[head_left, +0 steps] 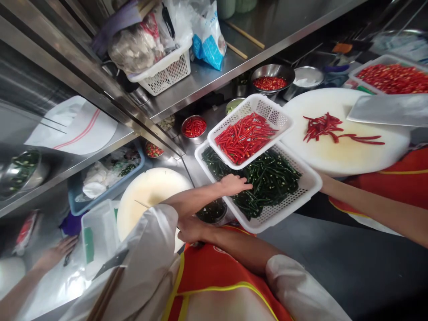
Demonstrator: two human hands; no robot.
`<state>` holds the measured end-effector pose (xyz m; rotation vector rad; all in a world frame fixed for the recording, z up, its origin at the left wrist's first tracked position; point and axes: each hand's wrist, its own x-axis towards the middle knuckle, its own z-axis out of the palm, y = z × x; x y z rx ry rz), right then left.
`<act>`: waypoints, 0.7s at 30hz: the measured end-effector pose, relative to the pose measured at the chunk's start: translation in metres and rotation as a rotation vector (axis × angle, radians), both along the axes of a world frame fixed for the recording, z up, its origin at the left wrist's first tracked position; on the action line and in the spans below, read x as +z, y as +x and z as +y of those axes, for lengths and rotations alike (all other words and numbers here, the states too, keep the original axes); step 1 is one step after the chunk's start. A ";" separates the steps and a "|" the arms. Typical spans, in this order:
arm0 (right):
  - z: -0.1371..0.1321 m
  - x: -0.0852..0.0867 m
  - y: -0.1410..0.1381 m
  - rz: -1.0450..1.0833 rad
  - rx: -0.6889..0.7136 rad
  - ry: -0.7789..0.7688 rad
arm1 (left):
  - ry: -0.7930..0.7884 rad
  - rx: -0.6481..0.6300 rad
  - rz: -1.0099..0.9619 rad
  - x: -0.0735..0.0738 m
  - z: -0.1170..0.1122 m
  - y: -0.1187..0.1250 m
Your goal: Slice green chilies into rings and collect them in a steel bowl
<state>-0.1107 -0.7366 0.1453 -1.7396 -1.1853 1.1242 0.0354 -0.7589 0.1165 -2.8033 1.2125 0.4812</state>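
My left hand (235, 184) reaches over a white plastic basket (312, 183) of dark green chillies (272, 178); its fingers are stretched out above the chillies, apparently with nothing in them. Crossing under my left forearm, my right hand (191, 229) is closed near my apron. It seems to grip a knife (142, 203) seen edge-on, most of it hidden by my left arm. A smaller white basket (284, 120) of red chillies (244, 136) rests on the far part of the larger one. Left of my hands lies a round cutting board (133, 196).
On the right, another round board (351, 160) carries sliced red chillies (323, 126) and a cleaver (391, 109). A co-worker's arm (371, 203) extends beside the basket. Another person's hand (58, 254) is at left. A metal shelf (207, 87) overhangs the counter.
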 end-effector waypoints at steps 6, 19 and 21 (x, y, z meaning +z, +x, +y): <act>0.006 -0.002 0.000 -0.077 0.034 -0.028 | -0.110 -0.088 -0.017 0.024 0.002 -0.010; 0.010 0.008 -0.005 -0.109 -0.048 -0.096 | -0.229 0.014 0.091 0.043 0.000 0.003; 0.012 0.008 -0.003 -0.108 -0.017 -0.109 | -0.274 0.031 0.116 0.041 0.001 0.004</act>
